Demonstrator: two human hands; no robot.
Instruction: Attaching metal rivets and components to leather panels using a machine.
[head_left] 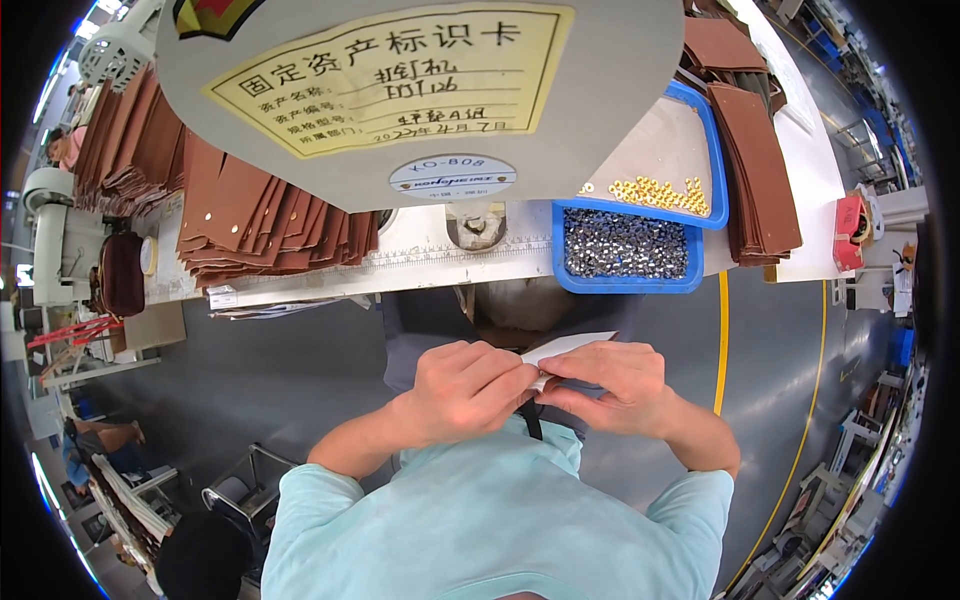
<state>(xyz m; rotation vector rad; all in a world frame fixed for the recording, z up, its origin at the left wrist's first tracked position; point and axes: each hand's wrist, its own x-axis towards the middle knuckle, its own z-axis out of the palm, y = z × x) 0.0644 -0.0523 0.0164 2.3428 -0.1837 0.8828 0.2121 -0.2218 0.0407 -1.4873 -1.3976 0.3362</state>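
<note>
In front of my chest, below the table edge, both hands meet at a thin flat piece with a white face (572,346). My left hand (462,390) is closed, its thumb and fingertips pinching the piece's near left end. My right hand (618,385) is also closed, fingers over the piece and thumb below it. The white face tilts up toward the far right. My fingers cover much of the piece, so I cannot tell its exact kind.
A grey machine head (370,178) with a yellow label overhangs the white table (440,262). Brown panels lie in stacks at left (262,222) and right (752,165). Blue trays hold gold-coloured rings (660,194) and dark metal parts (625,245). A chair (250,480) stands behind left.
</note>
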